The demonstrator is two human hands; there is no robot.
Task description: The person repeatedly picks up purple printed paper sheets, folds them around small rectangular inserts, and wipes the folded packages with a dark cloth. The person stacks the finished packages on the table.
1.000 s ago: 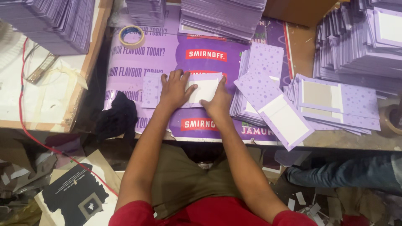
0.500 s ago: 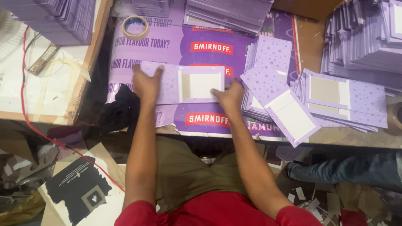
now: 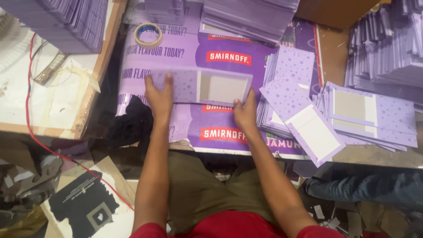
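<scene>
Two bare hands press flat on a long purple card sheet [image 3: 200, 86] that lies open on a purple printed banner [image 3: 185, 53] covering the table. The left hand [image 3: 159, 94] rests palm down on the sheet's dotted left panel, fingers held close together and laid flat. The right hand [image 3: 245, 112] sits at the sheet's lower right edge, thumb on the card and fingers curled at the rim beside the pale grey window panel. A roll of tape [image 3: 148, 34] lies up-left on the banner. Stacks of similar purple cards [image 3: 352, 114] fan out just right of the right hand.
</scene>
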